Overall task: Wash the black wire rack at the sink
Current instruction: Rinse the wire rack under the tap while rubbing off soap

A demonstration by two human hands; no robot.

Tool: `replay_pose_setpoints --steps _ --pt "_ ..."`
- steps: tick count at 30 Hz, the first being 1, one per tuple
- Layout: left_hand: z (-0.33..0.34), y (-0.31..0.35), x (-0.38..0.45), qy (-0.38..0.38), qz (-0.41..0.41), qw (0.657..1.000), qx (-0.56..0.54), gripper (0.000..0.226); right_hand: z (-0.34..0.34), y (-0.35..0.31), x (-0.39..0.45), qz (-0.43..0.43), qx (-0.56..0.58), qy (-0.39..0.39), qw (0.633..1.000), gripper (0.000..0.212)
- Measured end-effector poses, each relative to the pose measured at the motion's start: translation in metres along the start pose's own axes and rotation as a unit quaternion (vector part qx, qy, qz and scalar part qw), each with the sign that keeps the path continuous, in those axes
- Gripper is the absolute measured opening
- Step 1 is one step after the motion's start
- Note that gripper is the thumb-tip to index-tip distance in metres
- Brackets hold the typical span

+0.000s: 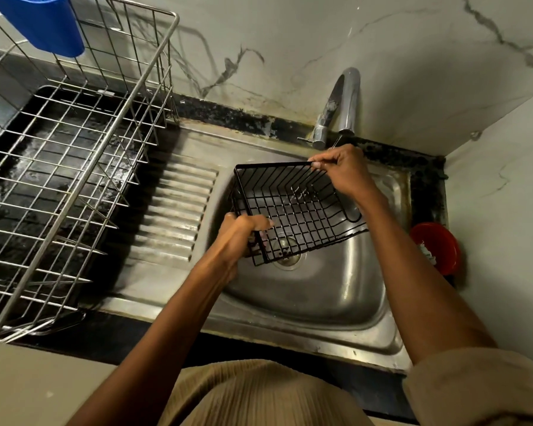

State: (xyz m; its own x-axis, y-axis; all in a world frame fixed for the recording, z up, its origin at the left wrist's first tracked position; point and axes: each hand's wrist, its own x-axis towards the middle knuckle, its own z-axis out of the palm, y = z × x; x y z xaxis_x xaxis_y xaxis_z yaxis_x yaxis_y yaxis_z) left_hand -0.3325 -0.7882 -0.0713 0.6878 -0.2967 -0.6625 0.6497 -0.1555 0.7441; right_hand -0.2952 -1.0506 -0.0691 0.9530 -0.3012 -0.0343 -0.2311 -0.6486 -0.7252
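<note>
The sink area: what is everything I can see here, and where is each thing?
black wire rack: one, black, held tilted over the sink bowl
sink: one, steel, centre, ridged drainboard on its left
tap: one, silver, behind the sink at the wall
drying rack: one large, silver wire, left counter
blue container: one, blue, top left, at the drying rack
red object: one, red, right of the sink; kind unclear
left hand: grips the black rack's near left edge
right hand: pinches its far rim
</note>
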Motion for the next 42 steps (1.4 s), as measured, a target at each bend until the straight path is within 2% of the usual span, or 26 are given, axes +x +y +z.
replay_pose_setpoints --steps 3,7,9,10,13,15,17,19,22,24,26,28,31,36,39,40,42 --pt "0.012 -0.008 0.001 0.006 0.008 1.000 -0.029 0.077 0.006 -0.015 -0.009 0.000 0.009 -0.007 1.000 0.026" --pt "0.028 -0.010 -0.003 -0.008 0.023 0.999 -0.038 0.051 0.039 -0.035 -0.043 -0.064 -0.093 -0.133 0.985 0.062" --pt "0.029 -0.011 -0.006 -0.006 0.027 0.998 -0.054 0.015 0.047 -0.026 -0.051 -0.112 -0.189 -0.146 0.965 0.073" --pt "0.026 -0.012 -0.006 -0.009 0.024 0.998 -0.060 0.006 0.044 -0.021 -0.052 -0.118 -0.228 -0.139 0.957 0.073" --pt "0.013 -0.017 -0.003 -0.019 0.003 0.994 -0.106 0.014 0.024 0.012 -0.042 -0.025 -0.271 -0.111 0.956 0.066" --pt "0.006 -0.020 -0.001 -0.019 -0.003 0.992 -0.124 0.022 0.009 0.031 -0.034 0.047 -0.238 -0.058 0.968 0.055" --pt "0.002 -0.019 0.000 -0.022 -0.009 0.993 -0.119 0.035 0.003 0.035 -0.030 0.066 -0.207 -0.017 0.976 0.040" --pt "0.001 -0.015 0.000 -0.036 -0.020 0.992 -0.121 0.048 0.000 0.031 -0.027 0.026 -0.242 -0.009 0.970 0.036" --pt "-0.002 -0.008 0.003 -0.032 -0.042 0.991 -0.123 0.072 0.000 0.007 -0.026 -0.093 -0.306 -0.005 0.947 0.034" --pt "0.001 -0.004 0.002 -0.034 -0.036 0.992 -0.119 0.063 0.009 -0.005 -0.023 -0.157 -0.315 -0.036 0.935 0.027" --pt "0.002 -0.002 0.001 -0.022 -0.023 0.993 -0.111 0.068 0.015 -0.012 -0.021 -0.180 -0.308 -0.077 0.931 0.027" --pt "0.001 -0.005 0.001 -0.011 -0.016 0.992 -0.125 0.082 0.013 -0.012 -0.017 -0.153 -0.280 -0.111 0.941 0.024" --pt "-0.001 -0.012 0.002 0.006 -0.013 0.988 -0.155 0.068 0.002 -0.007 -0.012 -0.083 -0.231 -0.136 0.960 0.012" --pt "0.010 -0.030 0.001 0.021 -0.006 0.977 -0.212 0.064 -0.008 0.000 -0.001 -0.005 -0.151 -0.115 0.982 0.030" --pt "0.015 -0.043 0.003 0.037 0.012 0.963 -0.265 0.089 -0.018 -0.005 0.005 0.052 -0.130 -0.123 0.982 0.041" --pt "0.015 -0.049 0.004 0.038 0.015 0.956 -0.291 0.092 -0.020 -0.003 0.008 0.078 -0.129 -0.120 0.981 0.042" --pt "0.012 -0.061 0.009 0.025 0.020 0.940 -0.340 0.086 -0.019 0.002 0.013 0.146 -0.071 -0.112 0.980 0.029"
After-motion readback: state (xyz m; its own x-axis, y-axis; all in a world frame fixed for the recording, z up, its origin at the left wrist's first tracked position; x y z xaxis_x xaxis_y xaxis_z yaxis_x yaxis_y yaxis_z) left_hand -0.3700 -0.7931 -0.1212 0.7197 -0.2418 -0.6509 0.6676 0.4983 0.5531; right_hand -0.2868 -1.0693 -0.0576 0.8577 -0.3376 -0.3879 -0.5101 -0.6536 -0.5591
